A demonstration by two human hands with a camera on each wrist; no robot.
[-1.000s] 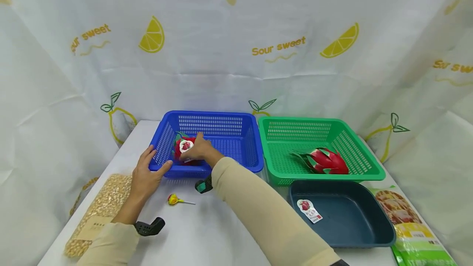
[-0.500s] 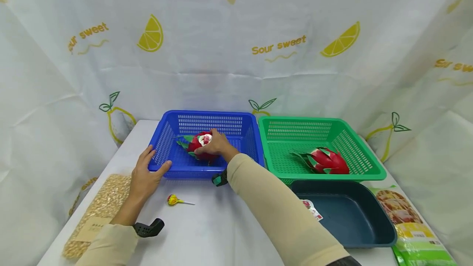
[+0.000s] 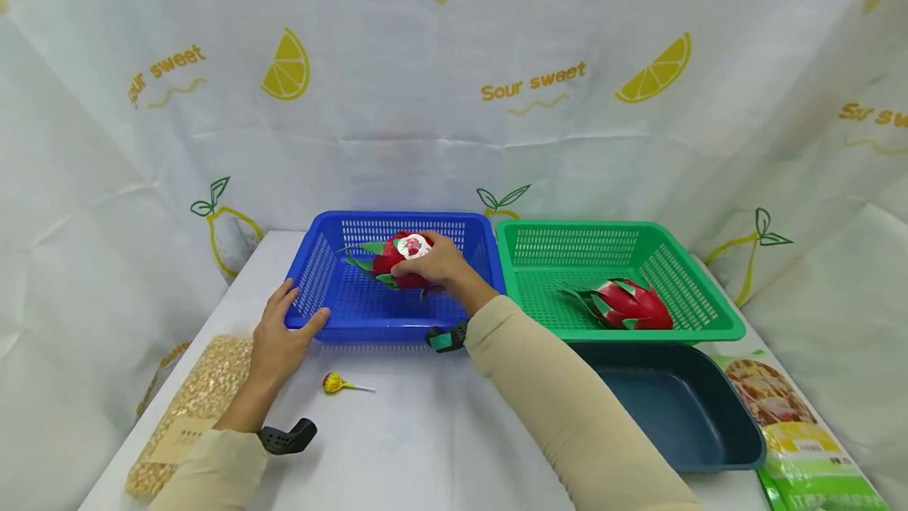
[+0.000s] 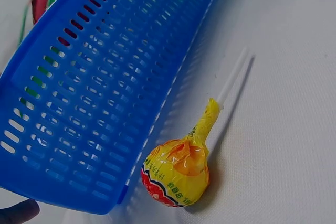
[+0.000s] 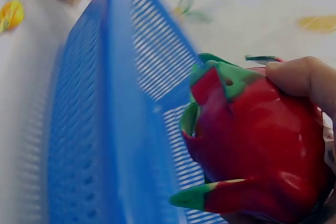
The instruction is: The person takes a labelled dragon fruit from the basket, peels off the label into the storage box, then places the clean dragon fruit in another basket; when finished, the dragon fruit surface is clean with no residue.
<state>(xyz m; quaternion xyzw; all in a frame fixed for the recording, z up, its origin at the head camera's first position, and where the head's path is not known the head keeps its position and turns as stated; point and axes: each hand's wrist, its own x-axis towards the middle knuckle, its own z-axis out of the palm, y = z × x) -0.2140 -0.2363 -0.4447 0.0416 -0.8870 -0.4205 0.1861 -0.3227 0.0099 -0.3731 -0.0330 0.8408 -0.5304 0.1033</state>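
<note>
Inside the outline of the blue basket (image 3: 369, 325), my right hand (image 3: 443, 260) grips a red dragon fruit (image 3: 386, 260) with green leaf tips and a round white sticker. In the right wrist view the dragon fruit (image 5: 257, 135) is large, above the basket's slotted floor, with the thumb (image 5: 299, 77) pressed on its skin. My left hand (image 3: 280, 337) holds the basket's front left corner, fingers over the side rim and thumb at the front rim. A yellow-wrapped lollipop (image 4: 181, 169) lies on the table just in front of the basket.
A green basket (image 3: 553, 335) holding another dragon fruit (image 3: 631, 304) stands to the right. Before it sits a dark blue tub (image 3: 731, 465), partly behind my right sleeve. A bag of yellow kernels (image 3: 199, 393) lies at left, a printed food packet (image 3: 794, 432) at right.
My right hand has moved the dragon fruit rightward and up from the blue basket's left side. My right forearm now covers the sticker in the tub. The left hand stays put.
</note>
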